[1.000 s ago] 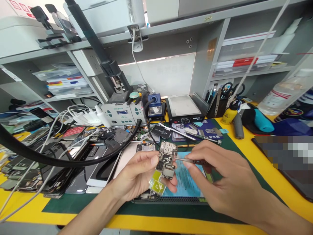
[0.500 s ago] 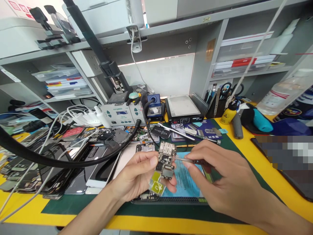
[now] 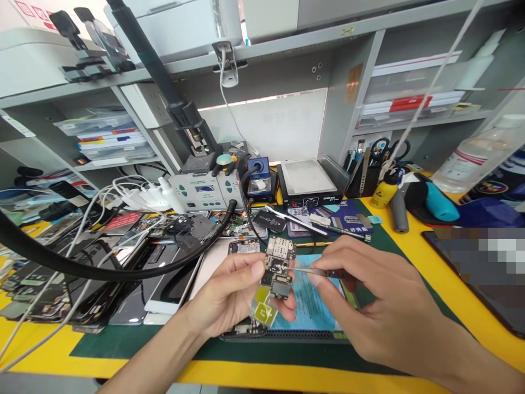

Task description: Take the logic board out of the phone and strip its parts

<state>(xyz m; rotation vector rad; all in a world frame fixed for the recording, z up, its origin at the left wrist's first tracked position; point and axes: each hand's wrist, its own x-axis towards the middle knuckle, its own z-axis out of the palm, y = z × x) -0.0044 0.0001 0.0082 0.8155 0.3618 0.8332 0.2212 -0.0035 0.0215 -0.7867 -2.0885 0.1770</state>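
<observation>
Between thumb and fingers, my left hand [image 3: 229, 298] grips a small phone circuit board [image 3: 282, 249], held up above the mat. A clear film with yellow-green patches [image 3: 262, 311] hangs just below the board, by my left palm. My right hand [image 3: 369, 295] is closed around metal tweezers [image 3: 314, 271], whose tips point left at the board's right edge. Whether the tips touch the board I cannot tell. Under the hands lies a blue pad [image 3: 303, 306]; part of an opened phone [image 3: 246, 329] shows beneath my left hand.
A grey hot-air station [image 3: 205, 189] stands behind, its thick black hose [image 3: 123, 275] curving across the left. Phones [image 3: 164, 279] and parts crowd the left side. A heating plate [image 3: 307, 178], yellow bottle [image 3: 383, 191] and dark tablet-like slab [image 3: 492, 306] sit to the right.
The tweezer tips have shifted slightly down and to the right, from over the board's middle to its right edge. My left hand and the board stay almost still.
</observation>
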